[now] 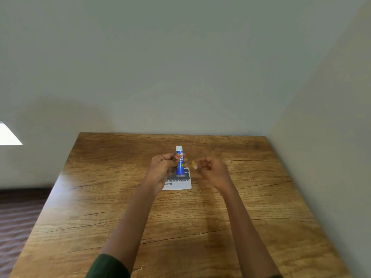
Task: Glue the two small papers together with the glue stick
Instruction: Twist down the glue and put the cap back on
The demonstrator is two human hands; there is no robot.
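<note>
A blue glue stick [179, 160] with a white end pointing up stands upright in my left hand [163, 167], which grips its body above the table. My right hand [212, 170] is just to its right, blurred, with fingers pinched on a small yellow piece [194, 164] that looks like the glue stick's cap. A white printed paper [178, 183] with dark text lies flat on the table under both hands, partly hidden by my left hand. I cannot make out a second small paper.
The wooden table [180, 217] runs up to grey walls at the back and right. Its left edge drops to a dark striped floor [18, 221].
</note>
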